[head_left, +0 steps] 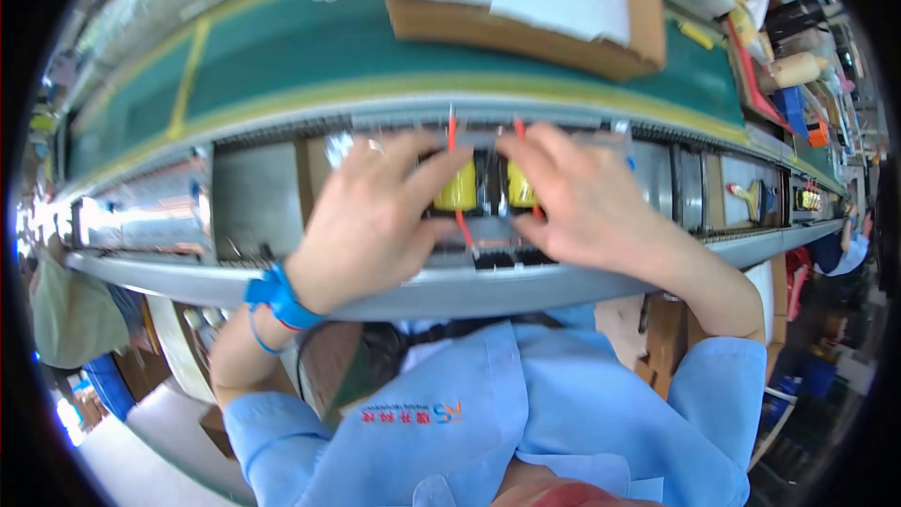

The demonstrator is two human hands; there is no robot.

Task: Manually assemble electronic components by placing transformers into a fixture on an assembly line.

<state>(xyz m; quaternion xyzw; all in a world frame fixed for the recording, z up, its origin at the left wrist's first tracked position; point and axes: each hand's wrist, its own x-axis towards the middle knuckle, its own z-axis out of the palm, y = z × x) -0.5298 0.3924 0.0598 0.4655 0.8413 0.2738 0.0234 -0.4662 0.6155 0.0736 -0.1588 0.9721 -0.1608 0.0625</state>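
Observation:
Two yellow-wrapped blocks with red wire leads sit side by side on the conveyor line in front of me. Fingers and thumb of my left hand (371,202) curl round the left yellow block (457,190), whose leads stick out at its far and near ends. My right hand (587,190) grips the right yellow block (519,186) in the same way, and its fingers cover part of it. Between the blocks there is a dark part (486,183). Motion blur and the fingers hide how the blocks are seated. A blue wrist strap (272,299) is on my left wrist.
Beyond the line, a cardboard box (526,33) with white sheet material stands on a green surface (282,56). The metal front rail (404,299) runs between my body and the blocks. Trays and parts continue along the line both ways. Another person (845,249) is at the far right.

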